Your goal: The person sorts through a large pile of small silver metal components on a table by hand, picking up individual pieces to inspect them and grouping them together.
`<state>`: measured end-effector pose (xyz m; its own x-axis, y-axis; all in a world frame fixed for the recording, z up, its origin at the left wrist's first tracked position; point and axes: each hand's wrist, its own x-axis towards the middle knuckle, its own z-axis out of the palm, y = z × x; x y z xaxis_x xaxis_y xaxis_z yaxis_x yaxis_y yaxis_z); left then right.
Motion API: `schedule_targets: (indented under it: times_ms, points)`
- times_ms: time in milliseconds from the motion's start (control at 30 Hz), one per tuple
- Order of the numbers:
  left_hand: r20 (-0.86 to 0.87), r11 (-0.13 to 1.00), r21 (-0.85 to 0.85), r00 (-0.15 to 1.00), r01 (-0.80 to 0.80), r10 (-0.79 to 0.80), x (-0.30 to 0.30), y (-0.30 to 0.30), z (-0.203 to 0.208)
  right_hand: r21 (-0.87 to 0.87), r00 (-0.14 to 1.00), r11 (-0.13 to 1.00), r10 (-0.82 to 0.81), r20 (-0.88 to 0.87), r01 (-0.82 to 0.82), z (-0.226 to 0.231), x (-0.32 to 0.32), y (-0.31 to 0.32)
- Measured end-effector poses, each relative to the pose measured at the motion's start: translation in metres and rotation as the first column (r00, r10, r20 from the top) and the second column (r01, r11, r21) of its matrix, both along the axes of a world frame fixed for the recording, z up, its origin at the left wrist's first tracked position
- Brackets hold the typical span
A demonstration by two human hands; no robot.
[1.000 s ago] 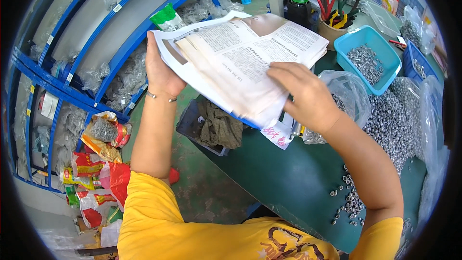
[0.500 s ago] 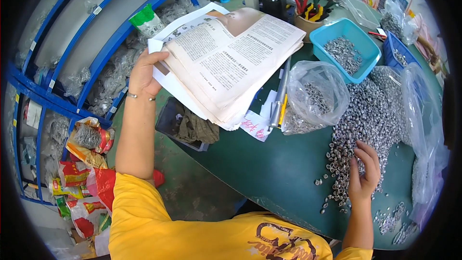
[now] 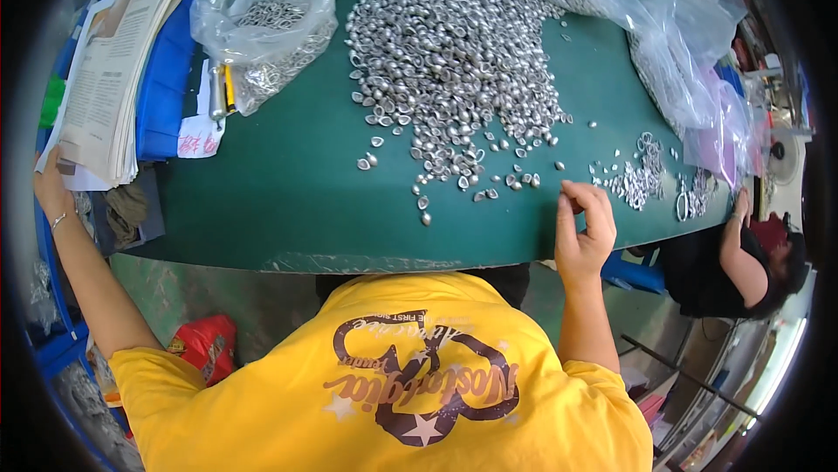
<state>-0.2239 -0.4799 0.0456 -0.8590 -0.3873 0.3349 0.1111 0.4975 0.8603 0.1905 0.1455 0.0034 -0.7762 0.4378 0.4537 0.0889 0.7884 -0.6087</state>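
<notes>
At the far left, my left hand (image 3: 54, 188) is closed on the lower edge of a stack of printed papers (image 3: 118, 79), held tilted beside the table. My right hand (image 3: 587, 232) hovers near the table's front, right of centre, with thumb and forefinger brought together. Whether anything small sits between those fingertips cannot be seen. Just beyond it spreads a large heap of small silver metal pieces (image 3: 454, 53), rounded and hollow. Several loose ones lie scattered along its near side, and flatter silver pieces (image 3: 642, 175) form a small pile to the right.
A clear plastic bag (image 3: 262, 9) of metal pieces stands beside a blue tray (image 3: 168, 88) on the green table (image 3: 288, 201). A pen-like tool (image 3: 217, 92) lies near a paper slip (image 3: 201, 137). Large plastic bags (image 3: 655, 53) line the right; another person (image 3: 742, 267) is there too.
My view has swung right and down toward the heap. The papers remain in my left hand, now at the far left. My right hand has drawn back from the heap, its fingertips closing together.
</notes>
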Motion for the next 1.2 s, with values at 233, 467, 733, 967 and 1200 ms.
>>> schedule_targets:
  times_ms: [233, 467, 733, 967, 1200]
  points:
    - [-0.399, 0.858, -0.407, 0.906, -0.312, 0.14, 0.05, 0.072, 0.037, 0.014, 0.998, 0.999, -0.053, 0.022, 0.053, -0.015, 0.033, -0.006]
    - [-0.585, 0.859, -0.319, 0.631, 0.399, -0.51, 0.185, 0.338, 0.027, 0.033, 1.0, 0.999, 0.019, 0.009, -0.019, -0.016, -0.001, -0.008]
    - [-0.271, 0.181, -0.499, 0.045, 0.848, -0.961, 0.251, 0.451, -0.006, 0.123, 1.0, 0.992, 0.011, 0.018, -0.013, -0.02, -0.014, -0.005]
    - [-0.116, 0.15, -0.279, 0.122, 0.948, -0.986, 0.252, 0.451, -0.029, -0.205, 0.995, 0.979, -0.025, -0.094, 0.005, -0.018, -0.002, -0.011]
    - [-0.057, 0.139, -0.169, 0.132, 0.976, -0.99, 0.249, 0.451, -0.034, -0.315, 0.989, 0.949, -0.035, -0.143, -0.012, -0.034, 0.001, -0.003]
